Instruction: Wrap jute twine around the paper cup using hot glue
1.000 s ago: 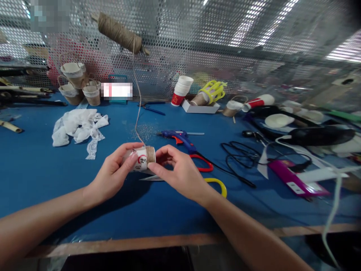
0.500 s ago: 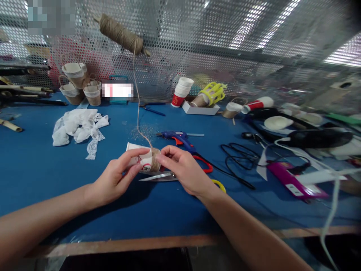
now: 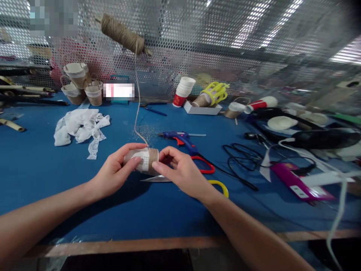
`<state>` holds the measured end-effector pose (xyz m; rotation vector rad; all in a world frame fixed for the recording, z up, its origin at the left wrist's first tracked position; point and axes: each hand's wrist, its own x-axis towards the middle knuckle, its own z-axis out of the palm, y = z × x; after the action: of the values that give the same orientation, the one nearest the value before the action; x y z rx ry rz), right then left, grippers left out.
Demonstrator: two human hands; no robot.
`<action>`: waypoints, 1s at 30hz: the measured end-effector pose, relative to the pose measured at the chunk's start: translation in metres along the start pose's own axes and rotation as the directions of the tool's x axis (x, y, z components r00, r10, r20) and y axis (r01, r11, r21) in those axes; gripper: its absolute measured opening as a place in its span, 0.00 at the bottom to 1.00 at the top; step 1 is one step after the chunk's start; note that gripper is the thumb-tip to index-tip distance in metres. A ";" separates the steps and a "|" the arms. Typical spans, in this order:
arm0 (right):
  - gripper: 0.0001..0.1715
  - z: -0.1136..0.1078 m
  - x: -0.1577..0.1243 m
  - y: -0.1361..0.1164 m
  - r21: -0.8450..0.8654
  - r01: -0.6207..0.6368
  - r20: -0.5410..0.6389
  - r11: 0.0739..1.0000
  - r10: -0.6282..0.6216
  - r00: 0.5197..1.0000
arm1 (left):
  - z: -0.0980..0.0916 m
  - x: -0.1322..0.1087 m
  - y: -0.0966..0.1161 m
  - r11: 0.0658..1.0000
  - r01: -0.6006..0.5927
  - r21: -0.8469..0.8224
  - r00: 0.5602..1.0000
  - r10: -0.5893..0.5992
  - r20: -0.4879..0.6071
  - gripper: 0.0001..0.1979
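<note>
brown twine (image 3: 139, 94) runs from the spool (image 3: 122, 34) down to a white paper cup (image 3: 144, 160), held sideways over the blue table (image 3: 169, 216). i see the left hand (image 3: 117, 163) pinching its white side between thumb and fingers, the right hand (image 3: 180, 171) pinching the twine-wrapped end, near the scissors (image 3: 155, 179).

A blue counter (image 3: 70, 226) fills the lower view, a brownish strip (image 3: 135, 245) running along its near edge. Behind it rises a grey perforated metal panel (image 3: 175, 41), dotted with small round holes, a blurred reddish patch (image 3: 58, 71) showing at its left. Bright bands of light (image 3: 251, 23) slant across the upper right; beneath the counter lies dark space (image 3: 126, 262).
</note>
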<state>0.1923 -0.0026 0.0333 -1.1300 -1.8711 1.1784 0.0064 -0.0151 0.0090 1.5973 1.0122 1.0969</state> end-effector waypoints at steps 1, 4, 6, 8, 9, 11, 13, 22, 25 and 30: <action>0.11 0.000 0.000 0.000 0.001 -0.014 -0.005 1.000 0.014 1.000 | 0.001 -0.001 0.000 0.998 -0.020 0.058 1.000 0.021 -0.003 0.14; 0.13 0.001 0.000 0.000 -0.024 -0.043 -0.016 0.999 0.043 0.999 | 0.002 -0.005 0.001 0.976 -0.090 0.200 0.996 0.090 0.007 0.14; 0.13 0.003 0.000 0.000 -0.037 -0.052 -0.022 0.998 0.051 0.998 | 0.002 -0.006 0.001 0.952 -0.154 0.264 0.988 0.150 0.033 0.14; 0.14 0.003 0.000 0.001 -0.037 -0.060 -0.023 0.998 0.059 0.998 | 0.002 -0.006 0.001 0.925 -0.214 0.313 0.977 0.205 0.060 0.14; 0.14 0.004 0.000 0.001 -0.036 -0.066 -0.024 0.997 0.065 0.998 | 0.001 -0.006 0.001 0.913 -0.238 0.332 0.971 0.227 0.072 0.14; 0.14 0.004 -0.001 0.002 -0.036 -0.078 -0.030 0.996 0.077 0.997 | 0.001 -0.007 0.000 0.894 -0.270 0.359 0.963 0.254 0.092 0.15; 0.14 0.005 0.000 0.003 -0.041 -0.087 -0.037 0.995 0.085 0.996 | 0.001 -0.007 0.000 0.882 -0.284 0.376 0.959 0.264 0.105 0.15; 0.14 0.006 -0.001 0.002 -0.025 -0.111 -0.017 0.994 0.111 0.994 | 0.001 -0.005 0.001 0.896 -0.229 0.381 0.973 0.206 0.102 0.16; 0.14 0.007 -0.002 0.003 -0.055 -0.091 -0.034 0.994 0.089 0.995 | 0.001 -0.004 0.003 0.898 -0.210 0.387 0.976 0.169 0.138 0.16; 0.14 0.009 -0.003 0.004 -0.087 -0.072 -0.049 0.994 0.068 0.996 | 0.000 -0.002 0.002 0.883 -0.181 0.433 0.981 0.133 0.139 0.16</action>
<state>0.1874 -0.0076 0.0256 -1.2699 -1.8780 1.1070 0.0065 -0.0175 0.0107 2.1153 1.1332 0.9128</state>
